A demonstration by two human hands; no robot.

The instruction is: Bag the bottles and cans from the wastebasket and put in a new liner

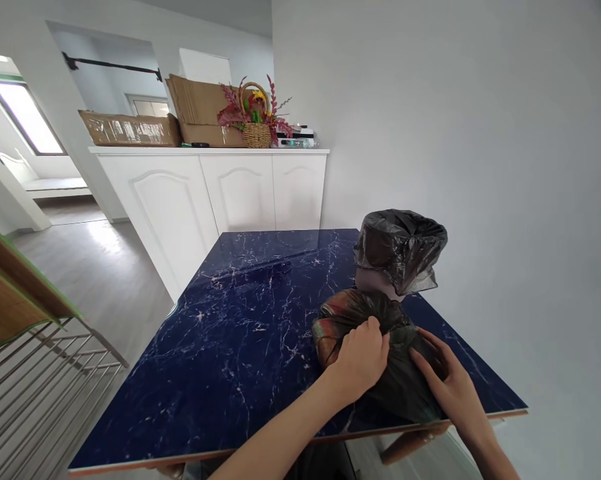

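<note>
The left hand clenches a dark plastic bag beneath it on the tabletop, seemingly keeping it bunched, while the right hand touches its side, grip unclear, with a bag-lined bin beyond both

A bulging black bag — thin, creased — lies on the table.
</note>
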